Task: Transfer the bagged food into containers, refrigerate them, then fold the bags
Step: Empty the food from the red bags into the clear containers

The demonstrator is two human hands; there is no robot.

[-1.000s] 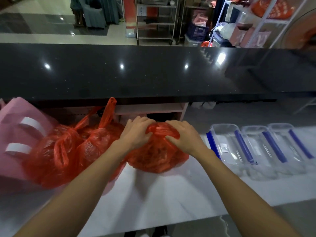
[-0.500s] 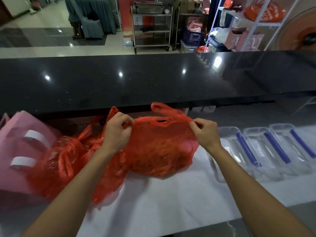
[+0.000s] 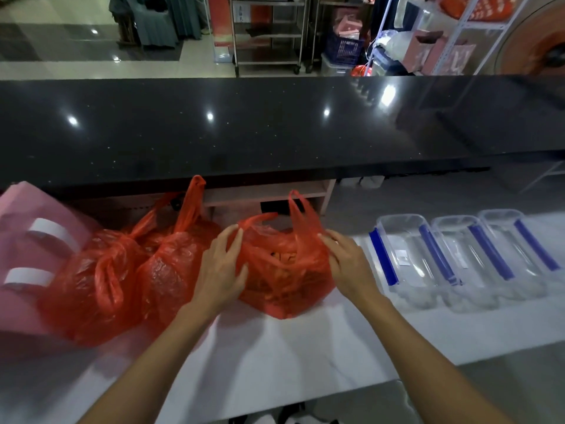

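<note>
On the white counter [image 3: 275, 362], the left hand [image 3: 218, 264] and the right hand [image 3: 345, 264] lay with straight, spread fingers against the two sides of the open red bag [image 3: 284, 270], gripping nothing. Left of it stood two knotted red bags [image 3: 122, 270] and a pink bag [image 3: 24, 255]. To the right, three clear containers [image 3: 464, 258] waited, and farther away ran the black countertop [image 3: 275, 127].

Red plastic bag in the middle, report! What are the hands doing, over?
Left hand and right hand open, flanking untied red plastic bag. Three clear plastic containers empty. Two tied red bags crowd left.
</note>
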